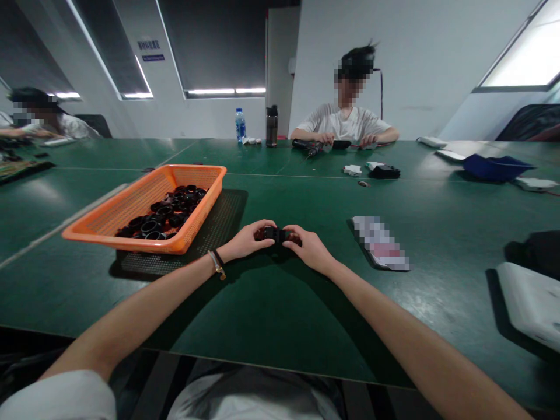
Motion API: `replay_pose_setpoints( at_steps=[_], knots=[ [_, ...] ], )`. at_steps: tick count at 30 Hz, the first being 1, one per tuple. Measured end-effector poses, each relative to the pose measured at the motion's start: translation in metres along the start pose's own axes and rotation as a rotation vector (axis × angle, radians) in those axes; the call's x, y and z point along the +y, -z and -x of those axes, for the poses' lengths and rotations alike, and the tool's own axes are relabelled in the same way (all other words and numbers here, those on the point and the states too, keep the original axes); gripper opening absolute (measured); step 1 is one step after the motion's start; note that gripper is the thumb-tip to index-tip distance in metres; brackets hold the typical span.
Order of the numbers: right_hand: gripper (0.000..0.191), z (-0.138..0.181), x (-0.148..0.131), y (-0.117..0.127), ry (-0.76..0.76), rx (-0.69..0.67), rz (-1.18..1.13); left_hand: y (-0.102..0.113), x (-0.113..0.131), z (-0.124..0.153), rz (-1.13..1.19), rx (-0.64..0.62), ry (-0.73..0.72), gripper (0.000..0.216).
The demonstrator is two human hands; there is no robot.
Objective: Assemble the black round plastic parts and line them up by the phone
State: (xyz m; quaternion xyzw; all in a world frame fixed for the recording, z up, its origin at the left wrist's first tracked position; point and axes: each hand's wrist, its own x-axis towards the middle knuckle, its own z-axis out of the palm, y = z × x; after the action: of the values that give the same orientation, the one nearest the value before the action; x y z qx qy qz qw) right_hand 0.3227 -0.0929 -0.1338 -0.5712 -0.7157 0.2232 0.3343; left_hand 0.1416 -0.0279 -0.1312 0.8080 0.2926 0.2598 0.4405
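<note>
My left hand (248,240) and my right hand (306,246) meet at the middle of the green table (271,303). Both have their fingers curled round a small black part (275,234) held between them just above the tabletop. The part's shape is mostly hidden by my fingers. A bracelet sits on my left wrist. To the left stands an orange mesh basket (131,204) holding several black ring-shaped parts (168,213). The basket rests on a dark mat (210,233).
A flat packet (380,242) lies right of my hands and a white tray (531,300) at the right edge. Across the table a person (345,119) handles black parts, with a water bottle (240,125) and a dark flask (272,125) nearby. Another person (39,116) sits far left.
</note>
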Motion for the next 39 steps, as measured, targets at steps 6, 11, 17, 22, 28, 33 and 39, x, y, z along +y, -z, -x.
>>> replay_pose_setpoints(
  at_steps=[6, 11, 17, 22, 28, 33, 39],
  knots=[
    [0.023, 0.0001, -0.0013, 0.0008, -0.021, -0.01, 0.008, -0.0002, 0.0005, -0.0001, 0.005, -0.002, 0.002, 0.037],
    [0.022, 0.0001, -0.0009, 0.0007, -0.014, -0.013, 0.011, -0.0002, 0.0001, 0.0, 0.006, -0.004, -0.002, 0.037],
    [0.022, 0.0004, -0.0025, 0.0015, -0.025, -0.025, 0.026, -0.0003, 0.0003, 0.0002, -0.002, -0.006, -0.013, 0.036],
    [0.022, 0.0, -0.0024, 0.0018, -0.024, -0.024, 0.053, -0.0001, 0.0008, -0.0001, -0.006, -0.006, -0.005, 0.036],
    [0.021, -0.0001, -0.0005, 0.0017, -0.01, -0.015, 0.048, -0.0006, 0.0001, -0.0004, 0.013, -0.012, -0.008, 0.035],
    [0.02, 0.0, -0.0008, 0.0012, -0.004, -0.013, 0.044, -0.0003, 0.0006, -0.0003, 0.018, -0.012, -0.011, 0.036],
    [0.018, -0.0004, 0.0023, -0.0003, 0.041, 0.04, 0.05, 0.0, -0.0004, -0.001, 0.023, -0.008, -0.004, 0.036]
  ],
)
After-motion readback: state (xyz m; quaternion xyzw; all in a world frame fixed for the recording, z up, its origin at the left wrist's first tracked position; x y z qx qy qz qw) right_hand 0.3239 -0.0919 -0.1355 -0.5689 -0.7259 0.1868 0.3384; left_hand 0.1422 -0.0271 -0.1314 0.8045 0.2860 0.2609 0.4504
